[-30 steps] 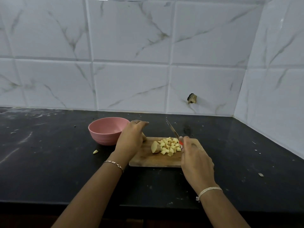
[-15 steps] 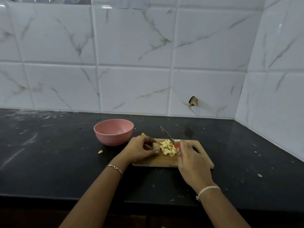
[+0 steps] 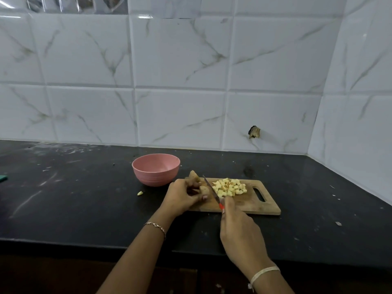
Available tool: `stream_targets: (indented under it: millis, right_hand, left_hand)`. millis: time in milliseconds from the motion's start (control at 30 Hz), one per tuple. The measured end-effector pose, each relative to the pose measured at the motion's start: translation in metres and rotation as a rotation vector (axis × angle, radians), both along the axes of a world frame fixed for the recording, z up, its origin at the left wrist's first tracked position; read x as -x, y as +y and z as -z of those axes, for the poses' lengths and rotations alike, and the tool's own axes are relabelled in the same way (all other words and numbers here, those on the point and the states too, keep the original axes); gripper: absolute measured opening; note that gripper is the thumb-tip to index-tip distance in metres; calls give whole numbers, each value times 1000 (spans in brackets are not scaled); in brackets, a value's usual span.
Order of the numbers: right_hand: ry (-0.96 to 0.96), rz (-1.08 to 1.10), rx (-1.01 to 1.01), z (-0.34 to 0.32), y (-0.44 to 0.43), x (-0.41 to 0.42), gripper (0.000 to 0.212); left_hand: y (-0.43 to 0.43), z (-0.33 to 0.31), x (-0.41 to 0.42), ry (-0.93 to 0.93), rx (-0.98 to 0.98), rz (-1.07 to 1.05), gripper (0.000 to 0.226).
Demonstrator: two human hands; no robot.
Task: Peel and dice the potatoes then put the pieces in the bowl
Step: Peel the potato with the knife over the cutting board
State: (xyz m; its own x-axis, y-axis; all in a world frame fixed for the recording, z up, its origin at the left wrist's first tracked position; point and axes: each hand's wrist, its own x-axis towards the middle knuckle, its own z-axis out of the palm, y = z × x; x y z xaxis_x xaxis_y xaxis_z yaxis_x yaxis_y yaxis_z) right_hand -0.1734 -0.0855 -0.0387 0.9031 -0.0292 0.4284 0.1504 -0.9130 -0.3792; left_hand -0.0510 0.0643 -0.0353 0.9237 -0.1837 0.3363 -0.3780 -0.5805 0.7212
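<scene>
Left hand [image 3: 184,196] has pulled the pale potato chunk [image 3: 205,189] clear of the yellow diced pile [image 3: 230,187] and pinches it at 9 o'clock on the rectangular wooden cutting board [image 3: 254,205]. Right hand [image 3: 239,228] clenches the red-handled knife [image 3: 209,187], blade between chunk and pile — dicing resumes, I judge. Round pink bowl [image 3: 156,177], 10 o'clock of board, looks empty. Fingers hide most of the chunk — blade contact unclear.

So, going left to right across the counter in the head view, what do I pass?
Green item at the edge, pink bowl, left hand gripping a potato piece, knife, diced potato, cutting board's handle end.
</scene>
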Motion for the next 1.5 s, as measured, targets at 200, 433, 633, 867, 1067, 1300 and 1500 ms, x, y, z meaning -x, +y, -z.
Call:
stream_targets:
  millis: [200,433,633,867,1067,1300,1500]
  right_hand:
    - [18,42,60,1,5,-1,16]
    - [32,43,59,1,4,-2,16]
    - [40,10,90,-1,5,-2,22]
    - [22,-17,120,-7,16,-12,37]
    - [46,12,161,-10,22,-19,48]
    - [80,14,158,-9,17,-6,42]
    - [80,-10,149,-13,15,-15,46]
  left_hand:
    - [-1,3,-1,22,38,-7,45]
    - [-1,1,-3,20,12,9,45]
    - [1,-3,-4,17,-29,46,45]
    - [5,-4,-3,-17,-46,83,36]
    - [0,-2,-3,-52,-60,60,37]
    - [-2,-1,-3,-45,-39,43,37]
    - [-2,-1,-4,0,-16,47,42]
